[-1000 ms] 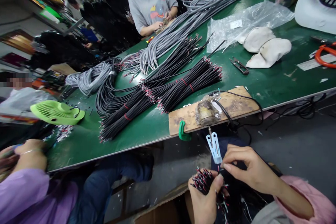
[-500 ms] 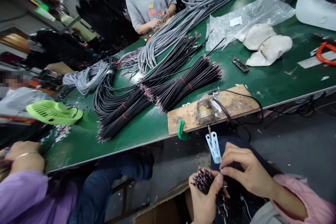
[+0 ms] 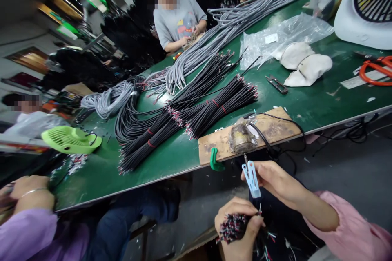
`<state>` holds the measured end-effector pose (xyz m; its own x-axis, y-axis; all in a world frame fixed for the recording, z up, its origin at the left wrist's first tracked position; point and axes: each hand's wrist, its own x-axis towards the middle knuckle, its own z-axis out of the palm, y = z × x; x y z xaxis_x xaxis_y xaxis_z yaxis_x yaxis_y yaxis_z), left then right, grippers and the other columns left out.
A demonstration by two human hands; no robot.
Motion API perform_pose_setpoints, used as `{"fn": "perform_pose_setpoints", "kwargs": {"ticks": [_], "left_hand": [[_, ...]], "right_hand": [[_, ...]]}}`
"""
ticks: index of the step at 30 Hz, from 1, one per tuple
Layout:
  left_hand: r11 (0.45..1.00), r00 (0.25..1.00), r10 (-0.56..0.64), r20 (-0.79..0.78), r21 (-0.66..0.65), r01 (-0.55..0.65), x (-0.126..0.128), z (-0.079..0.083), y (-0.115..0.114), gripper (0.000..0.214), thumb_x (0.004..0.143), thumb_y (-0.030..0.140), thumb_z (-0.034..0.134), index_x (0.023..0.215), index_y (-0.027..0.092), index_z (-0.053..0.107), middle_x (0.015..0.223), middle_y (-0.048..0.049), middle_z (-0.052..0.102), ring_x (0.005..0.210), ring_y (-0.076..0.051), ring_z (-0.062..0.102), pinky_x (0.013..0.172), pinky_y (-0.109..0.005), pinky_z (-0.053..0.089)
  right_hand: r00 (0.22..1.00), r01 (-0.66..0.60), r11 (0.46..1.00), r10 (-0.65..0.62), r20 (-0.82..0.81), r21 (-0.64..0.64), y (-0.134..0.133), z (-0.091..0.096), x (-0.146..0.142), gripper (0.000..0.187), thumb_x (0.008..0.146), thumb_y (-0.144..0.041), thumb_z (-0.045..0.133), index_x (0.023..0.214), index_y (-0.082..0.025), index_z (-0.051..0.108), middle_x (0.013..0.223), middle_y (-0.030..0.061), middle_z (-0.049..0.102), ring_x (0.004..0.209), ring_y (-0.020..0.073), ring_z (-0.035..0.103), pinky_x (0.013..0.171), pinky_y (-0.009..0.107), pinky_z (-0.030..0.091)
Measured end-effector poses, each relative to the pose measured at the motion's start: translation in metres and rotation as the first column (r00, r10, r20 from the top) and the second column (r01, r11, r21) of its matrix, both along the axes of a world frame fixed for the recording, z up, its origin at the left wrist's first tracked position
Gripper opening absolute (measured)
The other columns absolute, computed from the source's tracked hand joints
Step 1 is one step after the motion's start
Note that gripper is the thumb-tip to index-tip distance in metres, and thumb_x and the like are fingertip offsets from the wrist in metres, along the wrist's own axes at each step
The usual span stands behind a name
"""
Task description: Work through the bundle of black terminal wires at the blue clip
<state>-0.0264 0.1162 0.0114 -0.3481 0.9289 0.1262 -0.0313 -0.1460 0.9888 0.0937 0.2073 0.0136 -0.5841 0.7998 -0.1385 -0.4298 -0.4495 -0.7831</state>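
My left hand (image 3: 237,224) is closed round a bundle of black cables with red and white stripped ends (image 3: 231,227), held low over my lap. My right hand (image 3: 272,179) is just above it, gripping a small light-blue tool (image 3: 251,174) with a metal tip that points up toward the table edge. A thin wire runs between the tool's lower end and the bundle. Right above the tool, a wooden board (image 3: 269,128) lies on the green table (image 3: 171,159) with a brownish lump (image 3: 240,136) and a black cord on it.
Bundles of black cables (image 3: 214,104) and long grey cables (image 3: 214,45) cover the table's middle. A green fan (image 3: 72,139), plastic bag (image 3: 275,34), white cloths (image 3: 306,67), small cutters (image 3: 277,84) and orange scissors (image 3: 372,71) also lie there. Other people work at the left and far side.
My right hand lifted the blue tool away from the bundle, toward the board. My left hand sank a little and closed more over the cable ends. The view tilted slightly down.
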Motion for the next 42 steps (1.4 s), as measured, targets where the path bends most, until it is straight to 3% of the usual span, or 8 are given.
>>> {"fn": "perform_pose_setpoints", "kwargs": {"ticks": [6, 12, 19, 26, 32, 35, 38, 42], "left_hand": [[0.989, 0.992, 0.114, -0.044, 0.095, -0.11, 0.002, 0.004, 0.011, 0.011, 0.064, 0.02, 0.083, 0.063, 0.026, 0.074, 0.059, 0.0021, 0.07, 0.05, -0.014, 0.062, 0.053, -0.022, 0.049], [0.986, 0.985, 0.167, -0.034, 0.016, -0.166, 0.007, -0.005, 0.015, 0.011, 0.061, 0.023, 0.085, 0.058, 0.023, 0.074, 0.054, -0.0004, 0.068, 0.047, -0.014, 0.061, 0.052, -0.022, 0.049], [0.987, 0.987, 0.154, -0.035, -0.039, -0.155, 0.006, 0.004, 0.009, 0.009, 0.061, 0.024, 0.084, 0.059, 0.024, 0.075, 0.055, -0.001, 0.069, 0.048, -0.015, 0.061, 0.052, -0.023, 0.049], [0.992, 0.999, 0.028, 0.039, -0.122, -0.023, 0.002, -0.013, -0.006, 0.025, 0.075, 0.034, 0.076, 0.058, 0.018, 0.067, 0.054, -0.0028, 0.063, 0.051, -0.017, 0.06, 0.051, -0.026, 0.045], [0.867, 0.942, 0.336, 0.016, -0.395, -0.302, 0.013, -0.036, -0.023, 0.037, 0.058, 0.038, 0.088, 0.075, 0.017, 0.062, 0.067, -0.0007, 0.068, 0.056, -0.016, 0.062, 0.053, -0.025, 0.051], [0.883, 0.955, 0.297, -0.003, -0.38, -0.275, 0.016, -0.028, -0.02, 0.035, 0.057, 0.036, 0.088, 0.073, 0.016, 0.064, 0.069, -0.0003, 0.066, 0.058, -0.015, 0.062, 0.051, -0.022, 0.051], [0.914, 0.979, 0.162, 0.126, -0.394, -0.101, 0.015, -0.018, -0.016, 0.031, 0.067, 0.037, 0.082, 0.068, 0.016, 0.06, 0.055, 0.0041, 0.058, 0.04, -0.009, 0.053, 0.041, -0.018, 0.046], [0.906, 0.966, 0.201, 0.166, -0.406, -0.119, 0.013, -0.018, -0.019, 0.033, 0.068, 0.04, 0.081, 0.07, 0.016, 0.059, 0.057, 0.0011, 0.065, 0.039, -0.011, 0.058, 0.042, -0.02, 0.049]], "right_hand": [[0.996, -0.032, 0.993, 0.022, -0.091, -0.112, 0.005, 0.006, -0.011, 0.05, 0.072, -0.06, 0.074, 0.07, -0.01, 0.066, 0.062, -0.0003, 0.053, 0.054, 0.0089, 0.042, 0.051, 0.022, 0.031], [0.972, -0.087, 0.978, 0.041, -0.233, -0.191, -0.002, -0.001, -0.013, 0.051, 0.077, -0.06, 0.07, 0.074, -0.009, 0.068, 0.065, 0.0036, 0.058, 0.058, 0.0116, 0.051, 0.056, 0.023, 0.038], [0.972, -0.037, 0.959, -0.03, -0.231, -0.281, 0.0, -0.029, -0.006, 0.05, 0.078, -0.061, 0.068, 0.074, -0.011, 0.071, 0.065, 0.003, 0.057, 0.058, 0.01, 0.043, 0.052, 0.021, 0.031], [0.97, 0.023, 0.977, -0.074, 0.231, 0.214, -0.008, -0.034, 0.023, 0.031, 0.085, -0.044, 0.068, 0.078, -0.014, 0.068, 0.073, 0.003, 0.06, 0.07, 0.0157, 0.053, 0.065, 0.028, 0.04], [0.933, -0.065, 0.745, -0.192, 0.306, 0.664, -0.022, -0.006, 0.026, 0.015, 0.089, -0.027, 0.064, 0.081, -0.017, 0.071, 0.076, 0.0056, 0.068, 0.077, 0.0198, 0.056, 0.079, 0.036, 0.041], [0.898, -0.074, 0.702, -0.261, 0.353, 0.708, -0.026, 0.0, 0.024, 0.015, 0.091, -0.02, 0.058, 0.08, -0.017, 0.068, 0.075, 0.0051, 0.068, 0.074, 0.0195, 0.056, 0.079, 0.037, 0.04], [0.872, -0.072, 0.738, -0.28, 0.401, 0.671, -0.027, -0.003, 0.025, 0.018, 0.092, -0.021, 0.057, 0.075, -0.017, 0.064, 0.073, 0.0045, 0.065, 0.073, 0.0192, 0.055, 0.077, 0.037, 0.041], [0.889, -0.07, 0.759, -0.247, 0.385, 0.648, -0.029, -0.011, 0.029, 0.021, 0.092, -0.023, 0.057, 0.073, -0.017, 0.064, 0.07, 0.004, 0.064, 0.072, 0.0186, 0.054, 0.072, 0.034, 0.041]]}}
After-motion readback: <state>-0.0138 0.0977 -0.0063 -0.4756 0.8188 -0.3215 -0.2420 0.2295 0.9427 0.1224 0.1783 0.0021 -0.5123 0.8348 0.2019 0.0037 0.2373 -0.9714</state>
